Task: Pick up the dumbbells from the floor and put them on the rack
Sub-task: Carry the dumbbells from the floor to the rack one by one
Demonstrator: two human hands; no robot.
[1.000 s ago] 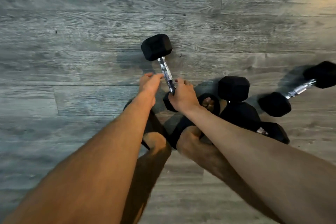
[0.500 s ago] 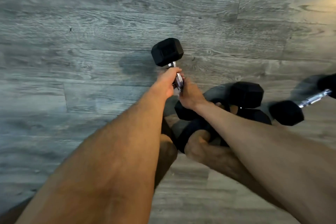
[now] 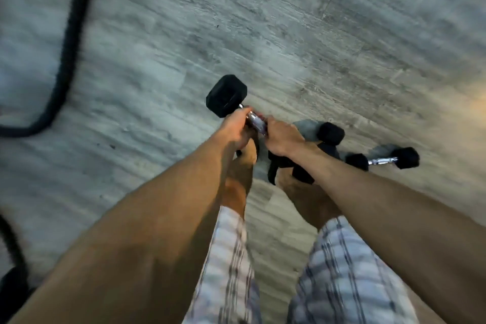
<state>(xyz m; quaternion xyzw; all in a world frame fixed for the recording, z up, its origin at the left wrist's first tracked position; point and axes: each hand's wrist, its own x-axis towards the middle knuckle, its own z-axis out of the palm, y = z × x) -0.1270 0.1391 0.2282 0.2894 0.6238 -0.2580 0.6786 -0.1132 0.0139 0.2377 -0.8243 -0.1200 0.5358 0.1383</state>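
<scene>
A black hex dumbbell (image 3: 226, 95) with a chrome handle is held up off the floor in front of me. My left hand (image 3: 236, 127) and my right hand (image 3: 281, 137) are both closed around its handle, side by side. Its near head is hidden behind my hands. Behind my right wrist another dumbbell (image 3: 330, 133) lies on the grey wood floor, partly covered. A smaller dumbbell (image 3: 382, 160) lies farther right. No rack is in view. The frame is motion-blurred.
A thick black rope (image 3: 69, 42) curves across the floor at the left and runs down the left edge. My bare feet (image 3: 247, 163) and plaid shorts (image 3: 342, 271) fill the bottom middle. Grey plank floor (image 3: 289, 21) stretches ahead.
Both hands have closed on the handle and the dumbbell has come up off the floor. The view has risen and swung, bringing my shorts and the black rope into sight.
</scene>
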